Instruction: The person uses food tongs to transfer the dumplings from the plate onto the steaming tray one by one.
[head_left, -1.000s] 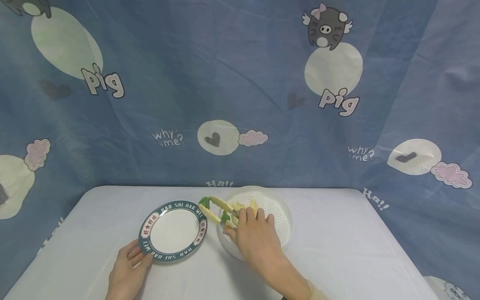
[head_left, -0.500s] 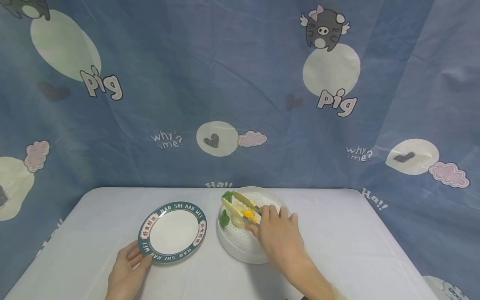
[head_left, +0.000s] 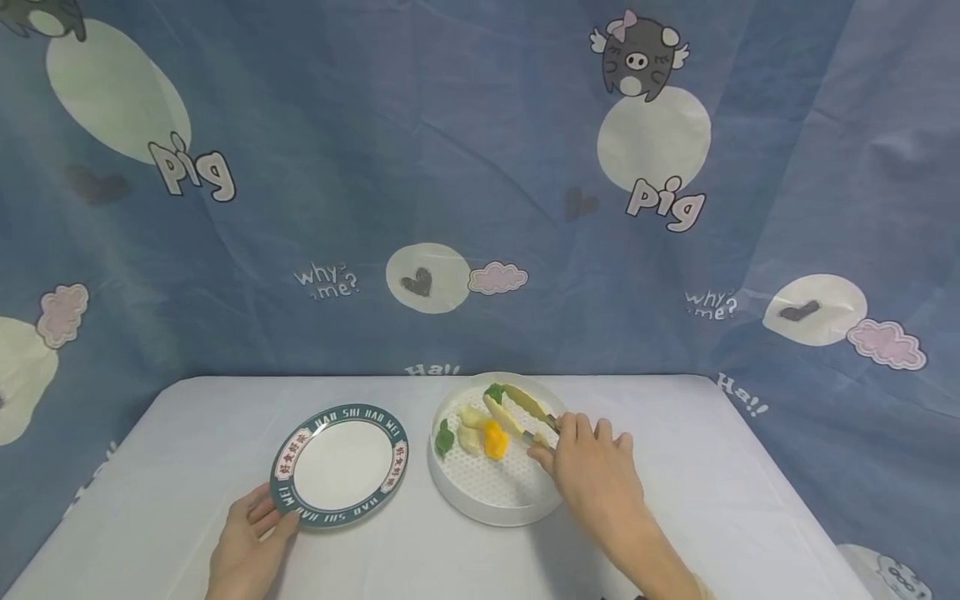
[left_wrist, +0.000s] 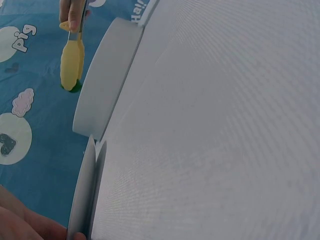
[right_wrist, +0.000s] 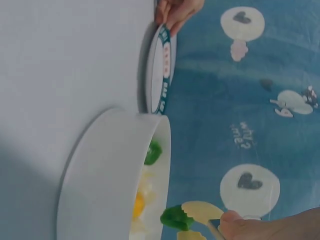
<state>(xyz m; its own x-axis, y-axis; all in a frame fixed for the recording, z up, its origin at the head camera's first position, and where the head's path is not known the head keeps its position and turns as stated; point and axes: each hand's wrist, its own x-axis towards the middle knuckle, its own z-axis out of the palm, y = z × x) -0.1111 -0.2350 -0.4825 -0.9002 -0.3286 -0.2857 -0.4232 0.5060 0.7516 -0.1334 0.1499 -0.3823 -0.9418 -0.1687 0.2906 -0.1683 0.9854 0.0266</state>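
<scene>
My left hand (head_left: 251, 546) pinches the lower-left rim of a round plate (head_left: 345, 462), white with a green lettered border, thumb on top. In the left wrist view, the plate (left_wrist: 82, 192) shows edge-on. My right hand (head_left: 596, 471) grips a pair of tongs (head_left: 528, 404) with yellow scalloped tips. Between those tips sits a leafy green piece (right_wrist: 177, 217), above the far part of a round white basket (head_left: 495, 504) with a dimpled floor. Inside the basket lie another green piece (head_left: 444, 438), pale yellow pieces (head_left: 471, 437) and an orange-yellow piece (head_left: 495, 439).
A white cloth covers the table (head_left: 645, 417). Behind its back edge hangs a blue curtain (head_left: 465, 167) printed with pigs and hearts. The basket stands just right of the plate, with a narrow gap between them.
My right hand has moved right with the tongs and the green piece, from near the plate's right rim to over the basket. My left hand stays at the plate.
</scene>
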